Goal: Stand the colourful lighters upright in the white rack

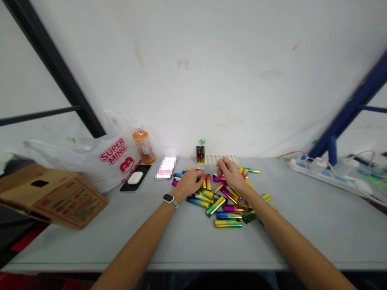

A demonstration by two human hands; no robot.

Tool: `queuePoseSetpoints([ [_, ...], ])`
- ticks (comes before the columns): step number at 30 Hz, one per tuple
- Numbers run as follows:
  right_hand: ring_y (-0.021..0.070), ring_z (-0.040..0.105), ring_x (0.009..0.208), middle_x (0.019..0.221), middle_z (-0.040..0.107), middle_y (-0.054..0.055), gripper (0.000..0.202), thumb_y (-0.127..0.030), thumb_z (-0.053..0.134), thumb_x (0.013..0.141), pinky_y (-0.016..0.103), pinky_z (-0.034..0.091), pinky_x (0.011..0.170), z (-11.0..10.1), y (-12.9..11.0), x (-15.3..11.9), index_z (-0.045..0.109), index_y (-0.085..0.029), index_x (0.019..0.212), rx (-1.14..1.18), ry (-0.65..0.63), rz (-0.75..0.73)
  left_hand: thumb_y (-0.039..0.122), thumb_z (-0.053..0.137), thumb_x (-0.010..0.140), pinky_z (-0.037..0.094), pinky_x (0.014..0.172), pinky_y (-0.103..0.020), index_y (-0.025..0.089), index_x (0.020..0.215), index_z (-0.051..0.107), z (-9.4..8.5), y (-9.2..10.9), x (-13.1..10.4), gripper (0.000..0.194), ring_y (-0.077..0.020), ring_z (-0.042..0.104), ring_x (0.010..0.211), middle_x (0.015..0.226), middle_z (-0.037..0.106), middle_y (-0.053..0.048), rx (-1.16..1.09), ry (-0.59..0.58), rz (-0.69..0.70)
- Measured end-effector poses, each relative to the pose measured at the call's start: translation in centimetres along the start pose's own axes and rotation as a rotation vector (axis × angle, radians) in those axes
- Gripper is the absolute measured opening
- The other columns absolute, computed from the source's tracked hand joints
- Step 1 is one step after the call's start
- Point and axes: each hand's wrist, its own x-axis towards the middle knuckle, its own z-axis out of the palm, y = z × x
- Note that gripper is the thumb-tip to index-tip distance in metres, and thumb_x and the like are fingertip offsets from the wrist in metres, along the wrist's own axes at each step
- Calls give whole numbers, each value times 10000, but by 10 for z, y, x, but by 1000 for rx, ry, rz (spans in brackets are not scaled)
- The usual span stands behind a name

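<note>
Reaching over a heap of shiny multicoloured lighters (229, 216) near the middle of the grey tabletop (302, 233), a person's left hand (190, 182) and right hand (229, 171) are curling their fingers among the pieces; whether either is gripping a lighter cannot be told. Upright lighters (200, 154) are standing at the left end of a pale tray (220, 160) along the tabletop's far edge, while an orange bottle (144, 146) is standing farther left, beside a plastic bag (105, 161).

Both forearms converge forward from the lower corners. The left hand (191, 182), palm down, has its fingers bent; the right hand (230, 171) is raised with curled fingers.
</note>
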Motion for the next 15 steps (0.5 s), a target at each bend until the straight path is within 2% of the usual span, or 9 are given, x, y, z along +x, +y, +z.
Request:
queuePoseSetpoints([
  [3,162,505,655,697,532,-13,274,-392,402,974,277,385,628,7,4,-6,516,-214,801,-226,-6,-78,208,472,892,461,771,-314,208,938,692,2,2,1,225,-204,619,823,866,681,-59,25,14,1],
  [8,218,535,866,879,575,61,203,-325,446,958,348,383,837,16,13,-4,547,-212,823,-584,24,-152,184,474,885,447,856,-364,193,898,669,-1,15,0,196,-227,585,896,849,673,-66,41,95,86],
  [11,222,536,863,862,578,68,217,-293,425,960,352,375,845,14,13,-3,537,-212,793,-609,80,-102,229,530,870,444,889,-369,190,860,656,-6,27,-4,132,-229,561,933,864,643,-67,-3,68,204],
  [15,193,532,761,772,571,35,248,-264,383,958,298,372,712,4,15,-1,511,-214,751,-455,136,-31,359,630,842,455,891,-357,206,924,691,-10,43,-3,184,-236,556,997,1000,617,-76,-69,-55,313],
])
